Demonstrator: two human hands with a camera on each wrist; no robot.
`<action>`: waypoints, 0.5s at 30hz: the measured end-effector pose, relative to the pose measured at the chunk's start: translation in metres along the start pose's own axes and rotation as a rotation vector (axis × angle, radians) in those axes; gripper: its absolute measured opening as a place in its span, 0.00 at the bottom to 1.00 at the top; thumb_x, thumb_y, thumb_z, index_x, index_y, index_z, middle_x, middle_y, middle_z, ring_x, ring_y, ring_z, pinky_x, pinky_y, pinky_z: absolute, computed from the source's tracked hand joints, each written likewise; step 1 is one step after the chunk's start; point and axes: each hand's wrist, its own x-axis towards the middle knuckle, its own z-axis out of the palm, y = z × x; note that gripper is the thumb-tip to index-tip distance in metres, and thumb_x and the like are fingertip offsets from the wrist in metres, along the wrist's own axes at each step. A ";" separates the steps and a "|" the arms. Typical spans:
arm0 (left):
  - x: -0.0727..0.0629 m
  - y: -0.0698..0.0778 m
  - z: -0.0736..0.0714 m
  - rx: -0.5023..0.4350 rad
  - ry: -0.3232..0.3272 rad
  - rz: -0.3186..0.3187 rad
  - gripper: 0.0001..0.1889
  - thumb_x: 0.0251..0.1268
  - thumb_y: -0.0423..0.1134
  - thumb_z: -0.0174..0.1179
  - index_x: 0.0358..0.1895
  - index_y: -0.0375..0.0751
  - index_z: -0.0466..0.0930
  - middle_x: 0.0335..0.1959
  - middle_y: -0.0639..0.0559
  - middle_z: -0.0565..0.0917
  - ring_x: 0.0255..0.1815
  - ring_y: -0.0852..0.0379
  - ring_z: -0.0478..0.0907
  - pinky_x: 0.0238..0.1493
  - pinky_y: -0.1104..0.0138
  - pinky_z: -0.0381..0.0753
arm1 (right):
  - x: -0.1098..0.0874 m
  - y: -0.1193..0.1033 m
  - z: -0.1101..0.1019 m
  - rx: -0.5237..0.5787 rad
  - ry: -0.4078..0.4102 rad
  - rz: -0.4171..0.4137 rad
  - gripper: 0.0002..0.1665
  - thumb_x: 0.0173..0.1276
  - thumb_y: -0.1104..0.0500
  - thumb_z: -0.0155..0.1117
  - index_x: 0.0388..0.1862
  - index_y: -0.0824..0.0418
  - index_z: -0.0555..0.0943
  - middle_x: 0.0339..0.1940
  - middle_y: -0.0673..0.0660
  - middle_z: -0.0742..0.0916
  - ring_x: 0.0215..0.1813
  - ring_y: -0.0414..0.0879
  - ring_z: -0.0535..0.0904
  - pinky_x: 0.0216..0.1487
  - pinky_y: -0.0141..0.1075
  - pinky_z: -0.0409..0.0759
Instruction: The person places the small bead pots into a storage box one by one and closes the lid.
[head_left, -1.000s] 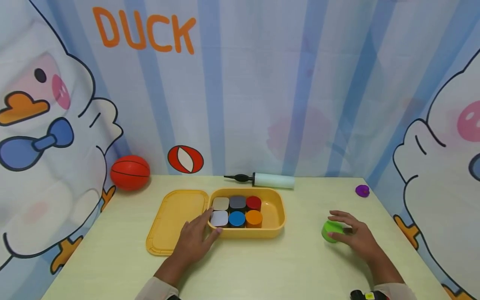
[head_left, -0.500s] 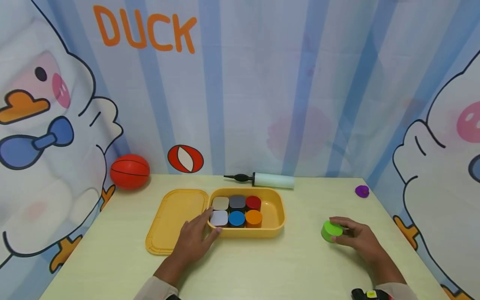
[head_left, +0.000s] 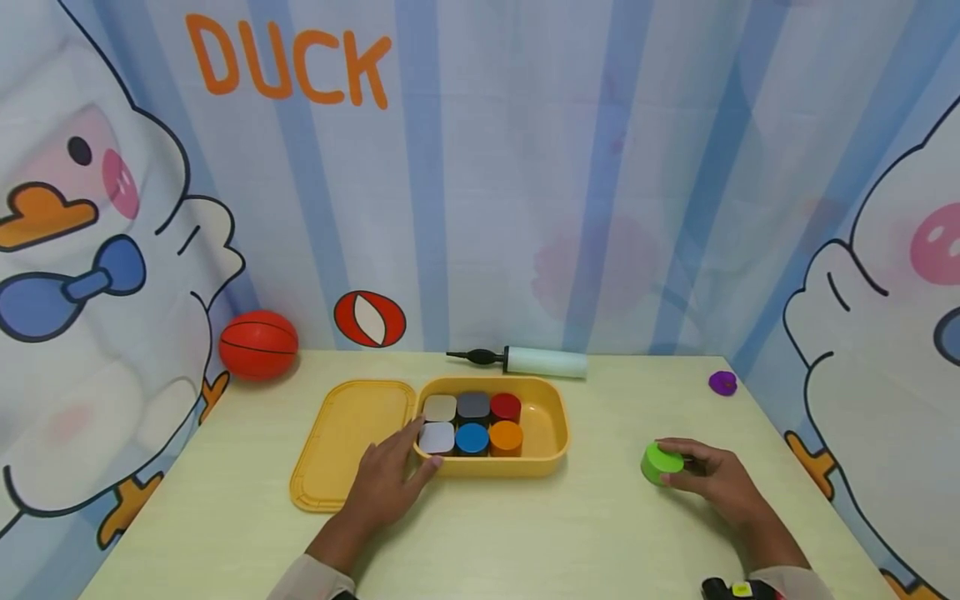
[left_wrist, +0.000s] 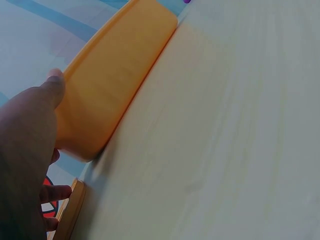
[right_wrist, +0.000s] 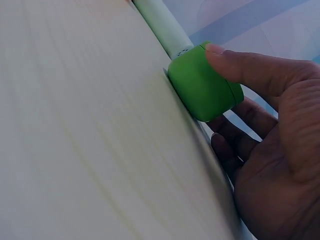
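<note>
My right hand (head_left: 718, 479) pinches a small green tub (head_left: 660, 462) between thumb and fingers, at the right of the table. In the right wrist view the thumb presses near the upper edge of this green tub (right_wrist: 200, 85), close over the tabletop. My left hand (head_left: 386, 479) rests at the left front corner of a yellow box (head_left: 498, 468), fingers fairly straight. The thumb touches the front rim and the index finger the left rim. Other fingers lie over the yellow lid (left_wrist: 70, 210). Inside stand several small tubs, among them a blue tub (head_left: 472, 438) and an orange tub (head_left: 506, 438).
The flat yellow lid (head_left: 352, 442) lies left of the box. A balloon pump (head_left: 543, 362) lies behind it, near the back edge. A red ball (head_left: 259, 346) sits at the back left, a small purple object (head_left: 723, 383) at the back right. A striped curtain (head_left: 495, 167) hangs behind.
My right hand's fingers have closed in on the green tub, which has barely shifted. The left hand has stayed at the corner of the box.
</note>
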 end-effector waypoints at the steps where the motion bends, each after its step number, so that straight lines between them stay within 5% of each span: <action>1: 0.000 0.000 0.000 -0.001 -0.001 0.000 0.44 0.78 0.69 0.58 0.88 0.51 0.62 0.85 0.48 0.72 0.85 0.38 0.70 0.81 0.23 0.57 | 0.000 0.000 0.000 -0.009 0.006 0.007 0.30 0.66 0.61 0.83 0.66 0.65 0.87 0.61 0.35 0.91 0.55 0.22 0.82 0.53 0.23 0.83; 6: 0.001 -0.002 0.001 -0.009 -0.007 -0.008 0.44 0.78 0.69 0.59 0.88 0.52 0.60 0.86 0.49 0.71 0.86 0.39 0.69 0.82 0.24 0.56 | 0.000 0.001 0.000 -0.029 0.053 0.003 0.27 0.67 0.59 0.83 0.64 0.61 0.89 0.65 0.47 0.92 0.54 0.21 0.83 0.51 0.24 0.84; 15: 0.002 0.000 0.002 0.001 -0.008 -0.022 0.44 0.79 0.68 0.58 0.88 0.52 0.60 0.86 0.49 0.71 0.86 0.39 0.68 0.83 0.24 0.55 | -0.002 -0.002 0.002 0.031 0.102 -0.077 0.27 0.68 0.64 0.81 0.65 0.69 0.87 0.64 0.38 0.91 0.57 0.18 0.82 0.51 0.23 0.85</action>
